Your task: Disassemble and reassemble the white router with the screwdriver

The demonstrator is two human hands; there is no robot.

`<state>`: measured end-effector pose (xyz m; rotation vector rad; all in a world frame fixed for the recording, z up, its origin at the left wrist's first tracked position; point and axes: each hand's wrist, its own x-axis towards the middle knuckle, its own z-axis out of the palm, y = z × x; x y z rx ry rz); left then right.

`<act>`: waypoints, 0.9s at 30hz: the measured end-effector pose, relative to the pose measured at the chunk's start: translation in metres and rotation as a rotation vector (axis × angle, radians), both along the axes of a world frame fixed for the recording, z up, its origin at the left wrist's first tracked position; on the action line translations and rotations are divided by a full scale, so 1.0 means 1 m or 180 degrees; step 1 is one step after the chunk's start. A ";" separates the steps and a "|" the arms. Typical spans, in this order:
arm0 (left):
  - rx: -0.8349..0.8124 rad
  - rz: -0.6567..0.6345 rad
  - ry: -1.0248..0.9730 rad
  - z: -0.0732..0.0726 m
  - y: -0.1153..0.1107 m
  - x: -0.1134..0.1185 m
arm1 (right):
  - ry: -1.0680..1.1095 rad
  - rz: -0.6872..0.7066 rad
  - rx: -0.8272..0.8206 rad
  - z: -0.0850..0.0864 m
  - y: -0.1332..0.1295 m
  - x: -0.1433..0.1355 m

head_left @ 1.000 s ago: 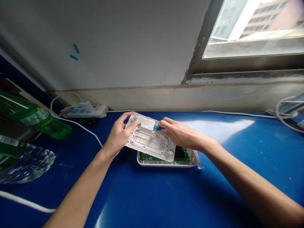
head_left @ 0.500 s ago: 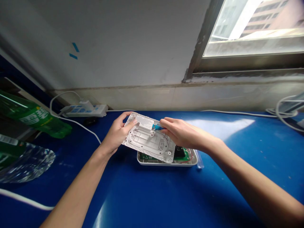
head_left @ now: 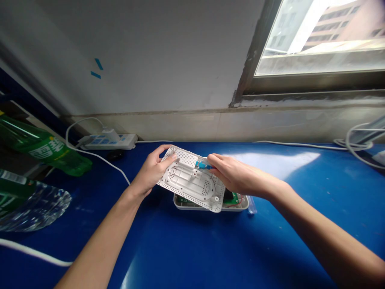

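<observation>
A white perforated plastic panel (head_left: pixel 186 182) is tilted above the table, its upper left corner pinched between the thumb and fingers of my left hand (head_left: pixel 153 168). My right hand (head_left: pixel 230 170) has its fingers closed on a small blue piece (head_left: pixel 203 165), which lies against the panel's upper part beside a raised grid section. Beneath the panel, a white shallow housing (head_left: pixel 195 207) rests on the blue table; a green circuit board (head_left: pixel 235 200) and a black part show inside it. The panel hides much of the housing.
Green bottle (head_left: pixel 57 152) and clear-bottomed bottle (head_left: pixel 45 206) lie at the left. A white power strip (head_left: pixel 126 141) with cables sits by the wall. Clear plastic piece (head_left: pixel 252 205) lies right of the housing. Coiled white cable (head_left: pixel 349 140) is at the far right.
The panel and both hands have shifted slightly right and down in view. More of the blue piece shows at my right fingertips, and the panel covers more of the housing.
</observation>
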<state>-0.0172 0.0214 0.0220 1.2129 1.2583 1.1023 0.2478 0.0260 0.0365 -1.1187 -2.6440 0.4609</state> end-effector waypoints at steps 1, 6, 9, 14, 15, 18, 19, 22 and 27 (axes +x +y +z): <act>0.0004 0.0016 0.0005 0.000 0.000 0.000 | 0.0008 -0.0022 -0.0011 0.000 0.000 0.001; 0.0164 0.0203 -0.0087 0.002 -0.002 0.002 | 0.0383 -0.0140 0.0309 0.000 0.003 0.004; 0.0273 0.0343 -0.0049 0.000 -0.001 0.002 | 0.0957 -0.0155 0.0918 0.001 0.003 0.008; 0.0429 0.0829 -0.0130 -0.006 0.004 -0.005 | 0.1109 -0.0690 0.1570 -0.006 -0.007 0.025; 0.0458 0.0958 -0.0182 -0.007 0.005 -0.005 | 0.1027 -0.0733 0.1494 -0.011 -0.010 0.028; 0.0423 0.1114 -0.0425 -0.008 0.006 -0.003 | 0.0904 -0.0728 0.1075 -0.028 -0.018 0.036; 0.0388 0.1068 -0.0517 -0.008 0.005 -0.001 | 0.0850 -0.0723 0.0919 -0.032 -0.020 0.038; 0.0297 0.0804 -0.0678 -0.008 0.001 0.009 | 0.0760 -0.0727 0.0698 -0.037 -0.026 0.042; 0.0312 0.0514 -0.0737 -0.003 -0.009 0.026 | 0.1279 -0.0901 0.0399 -0.017 -0.034 0.055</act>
